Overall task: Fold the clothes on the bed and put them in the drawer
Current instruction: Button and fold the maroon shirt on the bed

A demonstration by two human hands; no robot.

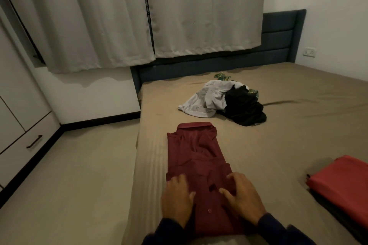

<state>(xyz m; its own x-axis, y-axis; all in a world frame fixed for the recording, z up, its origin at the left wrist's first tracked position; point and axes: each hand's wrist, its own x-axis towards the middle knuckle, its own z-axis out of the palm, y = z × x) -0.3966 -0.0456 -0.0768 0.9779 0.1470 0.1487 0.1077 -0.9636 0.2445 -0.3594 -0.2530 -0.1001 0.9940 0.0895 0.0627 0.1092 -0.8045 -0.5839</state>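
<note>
Head view: a maroon shirt (pixel 199 163), folded into a long strip, lies near the bed's (pixel 298 135) left edge. The left hand (pixel 176 199) and right hand (pixel 242 197) press flat on its near end, fingers spread. Unfolded clothes (pixel 225 99) lie heaped beyond.

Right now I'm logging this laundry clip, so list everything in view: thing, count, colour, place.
shirt: one, maroon, partly folded, near bed edge
clothes pile: one, grey, black and green pieces, mid bed
folded stack: one, red on top, right bed edge
bed: one, tan sheet, dark blue headboard
curtains: two, beige, behind bed
wardrobe: one, pale, left wall
wall socket: one, white, right wall
left hand: on shirt, fingers flat
right hand: on shirt, fingers spread
</note>
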